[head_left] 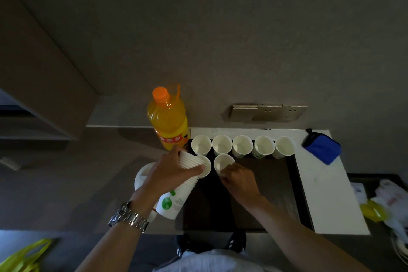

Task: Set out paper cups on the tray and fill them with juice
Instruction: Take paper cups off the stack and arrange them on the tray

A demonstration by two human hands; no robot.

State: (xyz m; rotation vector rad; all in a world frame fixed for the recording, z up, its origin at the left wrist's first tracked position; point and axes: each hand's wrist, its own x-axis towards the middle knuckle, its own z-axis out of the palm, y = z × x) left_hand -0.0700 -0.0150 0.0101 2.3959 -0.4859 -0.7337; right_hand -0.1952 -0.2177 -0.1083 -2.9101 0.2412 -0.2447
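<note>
A dark tray point(273, 187) lies on the counter. Along its far edge several empty white paper cups point(242, 146) stand upright in a row. In front of that row, my right hand point(239, 181) pinches the near rim of one more empty cup point(223, 163). My left hand point(171, 171) grips a tilted stack of nested cups point(186, 180) at the tray's left edge, with its open end turned toward the far right. An orange juice bottle point(169, 120) with an orange cap stands upright just beyond the stack.
A white board point(326, 194) lies under the tray's right side, with a blue pouch point(322, 147) at its far end. A white round object point(142, 174) sits left of my wrist. Wall sockets point(268, 112) are behind the cups. Papers and plastic wrapping point(388, 203) lie at far right.
</note>
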